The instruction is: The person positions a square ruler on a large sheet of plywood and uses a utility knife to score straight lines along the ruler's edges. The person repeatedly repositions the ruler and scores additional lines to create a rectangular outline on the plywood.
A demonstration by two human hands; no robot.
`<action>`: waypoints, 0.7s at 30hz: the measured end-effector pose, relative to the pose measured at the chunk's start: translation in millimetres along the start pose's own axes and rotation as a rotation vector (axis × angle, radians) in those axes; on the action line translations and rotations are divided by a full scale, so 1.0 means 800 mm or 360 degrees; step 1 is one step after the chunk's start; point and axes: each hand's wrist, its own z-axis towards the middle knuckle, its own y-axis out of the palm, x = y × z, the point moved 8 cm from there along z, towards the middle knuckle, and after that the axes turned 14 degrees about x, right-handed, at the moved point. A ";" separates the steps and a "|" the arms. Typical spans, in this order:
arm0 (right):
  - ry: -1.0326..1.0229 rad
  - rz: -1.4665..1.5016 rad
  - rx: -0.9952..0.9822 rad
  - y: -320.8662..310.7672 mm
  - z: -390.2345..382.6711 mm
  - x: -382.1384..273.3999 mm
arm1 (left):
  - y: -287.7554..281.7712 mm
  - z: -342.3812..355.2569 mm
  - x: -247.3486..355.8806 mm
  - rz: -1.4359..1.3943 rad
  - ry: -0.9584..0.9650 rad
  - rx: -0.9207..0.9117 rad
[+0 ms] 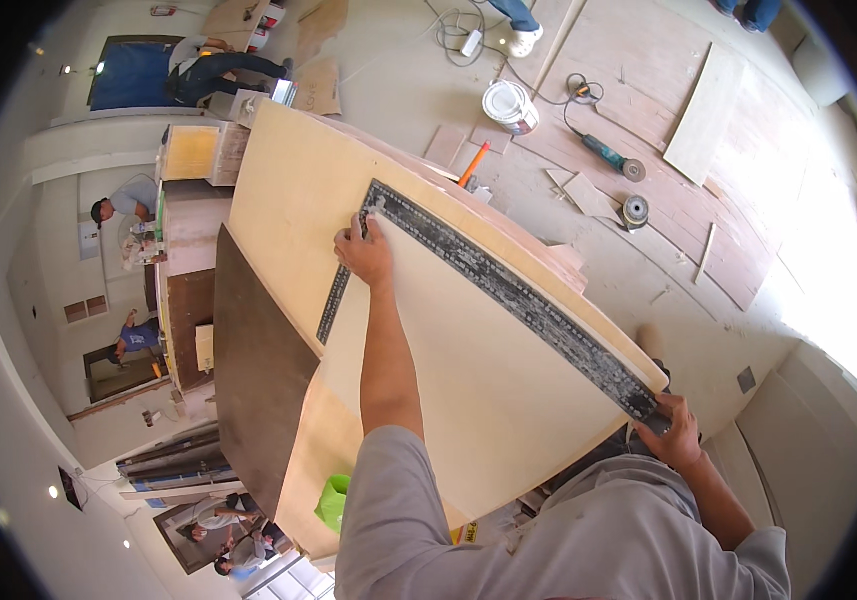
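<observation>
A large black metal square ruler (508,296) lies on a cream sheet (459,390) on a pale wooden workbench (289,190). My left hand (365,247) holds the square near its corner, fingers curled at the short arm's edge and on the sheet's corner. At the bench's right edge, my right hand (677,435) grips the far end of the long arm. A dark brown sheet (254,370) lies along the bench's left side. Near the lower left of the cream sheet sits a bright green pouch (333,500).
Beyond the bench are a white bucket (510,106), an angle grinder (613,157), a cable reel (636,212), cords and boards (691,113) on the floor. An orange-handled tool (474,163) is by the far edge. Several co-workers (124,208) are at the left and top.
</observation>
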 end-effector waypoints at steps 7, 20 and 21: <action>-0.0085 0.0012 0.0035 -0.002 0.004 -0.006 | -0.002 -0.003 0.001 -0.0047 -0.0029 0.0026; 0.0078 -0.0076 0.0000 -0.012 0.015 -0.018 | 0.044 0.000 -0.032 0.0043 -0.0164 -0.0228; 0.0101 0.0044 0.0013 -0.006 0.008 -0.006 | 0.038 0.003 -0.009 -0.0010 -0.0025 -0.0142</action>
